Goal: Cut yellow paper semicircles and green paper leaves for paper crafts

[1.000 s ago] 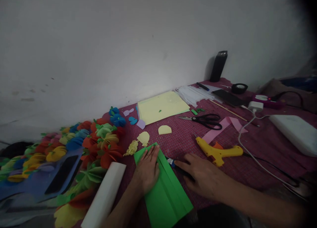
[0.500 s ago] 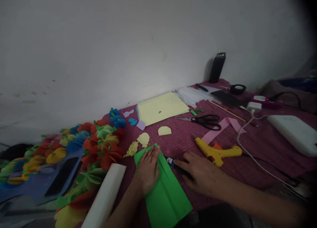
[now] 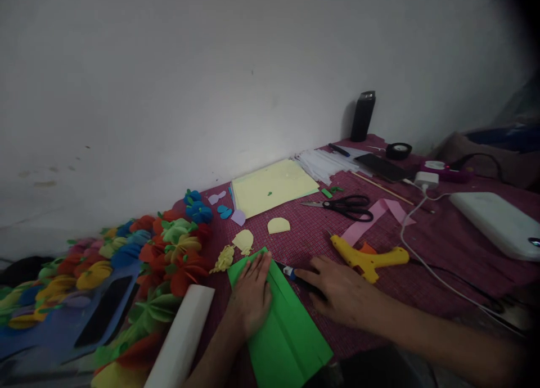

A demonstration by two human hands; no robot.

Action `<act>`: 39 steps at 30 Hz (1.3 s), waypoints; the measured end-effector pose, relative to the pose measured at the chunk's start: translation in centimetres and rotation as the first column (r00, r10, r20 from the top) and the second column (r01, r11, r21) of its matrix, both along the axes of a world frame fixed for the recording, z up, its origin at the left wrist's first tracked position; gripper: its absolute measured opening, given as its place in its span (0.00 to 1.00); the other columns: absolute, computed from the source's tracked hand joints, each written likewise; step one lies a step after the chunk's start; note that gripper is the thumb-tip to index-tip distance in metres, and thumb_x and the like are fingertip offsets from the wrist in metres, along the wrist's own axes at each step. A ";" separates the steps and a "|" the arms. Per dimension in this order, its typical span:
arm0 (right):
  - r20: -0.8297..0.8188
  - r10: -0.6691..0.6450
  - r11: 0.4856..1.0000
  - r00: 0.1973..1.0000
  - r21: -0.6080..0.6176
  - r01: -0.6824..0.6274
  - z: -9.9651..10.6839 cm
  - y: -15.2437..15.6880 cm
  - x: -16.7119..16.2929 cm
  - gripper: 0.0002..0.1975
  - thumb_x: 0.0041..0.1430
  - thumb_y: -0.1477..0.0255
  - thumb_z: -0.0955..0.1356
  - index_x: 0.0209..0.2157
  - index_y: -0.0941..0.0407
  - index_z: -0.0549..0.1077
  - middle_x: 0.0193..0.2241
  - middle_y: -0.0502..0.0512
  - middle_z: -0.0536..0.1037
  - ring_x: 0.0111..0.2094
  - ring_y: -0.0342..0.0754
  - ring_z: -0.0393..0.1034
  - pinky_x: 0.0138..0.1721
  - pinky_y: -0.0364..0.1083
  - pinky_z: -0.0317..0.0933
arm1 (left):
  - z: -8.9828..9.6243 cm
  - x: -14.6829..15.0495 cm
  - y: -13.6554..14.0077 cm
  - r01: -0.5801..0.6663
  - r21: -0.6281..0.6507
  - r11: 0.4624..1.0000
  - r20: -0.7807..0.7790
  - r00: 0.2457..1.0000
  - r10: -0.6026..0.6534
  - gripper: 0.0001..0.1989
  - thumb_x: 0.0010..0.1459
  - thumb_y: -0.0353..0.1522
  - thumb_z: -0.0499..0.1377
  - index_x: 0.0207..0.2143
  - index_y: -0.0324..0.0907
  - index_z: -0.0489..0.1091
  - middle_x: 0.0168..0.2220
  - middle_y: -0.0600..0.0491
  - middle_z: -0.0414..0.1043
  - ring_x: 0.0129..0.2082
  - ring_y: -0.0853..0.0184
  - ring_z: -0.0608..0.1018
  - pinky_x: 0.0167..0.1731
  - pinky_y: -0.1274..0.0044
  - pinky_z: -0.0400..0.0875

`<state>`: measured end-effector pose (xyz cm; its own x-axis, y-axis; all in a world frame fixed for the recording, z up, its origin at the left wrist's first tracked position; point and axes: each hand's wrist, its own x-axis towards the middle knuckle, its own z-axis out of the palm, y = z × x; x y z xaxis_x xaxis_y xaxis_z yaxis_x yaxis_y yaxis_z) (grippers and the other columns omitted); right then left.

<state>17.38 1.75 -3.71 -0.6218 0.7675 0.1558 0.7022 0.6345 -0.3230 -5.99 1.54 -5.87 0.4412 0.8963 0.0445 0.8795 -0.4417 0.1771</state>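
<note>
Green paper [image 3: 280, 326] lies at the table's near edge, with creases along its length. My left hand [image 3: 252, 298] is pressed flat on its upper left part, fingers stretched out towards the far corner. Just right of the sheet, my right hand [image 3: 333, 289] grips a utility knife [image 3: 301, 278] with a dark handle and a blue part near the blade. The blade points at the paper's right edge near the far corner; whether it touches is too small to tell. Pale yellow cut pieces [image 3: 243, 241] and a clump of yellow scraps [image 3: 225, 258] lie beyond the sheet.
To the right are a yellow glue gun [image 3: 369, 257], scissors [image 3: 350, 206], pink ribbon [image 3: 371, 218], a white cable and a white box [image 3: 495, 222]. Yellow sheets [image 3: 274, 186] lie near the wall. Colourful paper flowers [image 3: 181, 242] and a white roll [image 3: 183, 334] stand left.
The view has shifted slightly, so objects on the right sit a little further left. Both hands keep nearly the same place, the left on the paper, the right on the utility knife.
</note>
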 end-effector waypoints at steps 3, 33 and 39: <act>-0.005 0.009 1.000 1.000 0.009 -0.009 -0.1 0.0 0.1 0.24 0.50 0.75 0.64 0.51 0.52 0.65 0.34 0.56 0.67 0.37 0.52 0.63 0.36 0.48 0.58 | 0.0 -0.1 0.1 -0.006 -0.004 1.000 0.026 1.000 0.006 0.32 0.54 0.25 0.45 0.62 0.36 0.40 0.62 0.48 0.47 0.62 0.67 0.50 0.59 0.68 0.45; -0.030 -0.002 1.000 1.000 0.013 0.002 0.1 0.7 -0.6 0.23 0.50 0.75 0.63 0.51 0.52 0.65 0.34 0.57 0.67 0.37 0.52 0.63 0.37 0.49 0.58 | 0.5 0.1 0.3 -0.081 -0.005 0.997 0.004 0.997 0.081 0.32 0.54 0.25 0.45 0.62 0.32 0.41 0.62 0.45 0.47 0.62 0.62 0.50 0.58 0.66 0.48; -0.016 0.008 1.000 1.000 0.029 -0.007 0.1 0.8 -0.7 0.23 0.50 0.75 0.63 0.50 0.53 0.66 0.34 0.57 0.67 0.37 0.52 0.63 0.36 0.48 0.58 | 0.7 0.2 0.2 -0.084 -0.005 0.996 0.011 0.996 0.084 0.32 0.54 0.26 0.45 0.62 0.32 0.40 0.62 0.46 0.47 0.62 0.63 0.49 0.58 0.67 0.48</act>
<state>16.72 2.55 -3.56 -0.6246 0.7579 0.1884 0.6923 0.6490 -0.3155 -5.75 1.79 -5.14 0.3634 0.9306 0.0448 0.9116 -0.3651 0.1890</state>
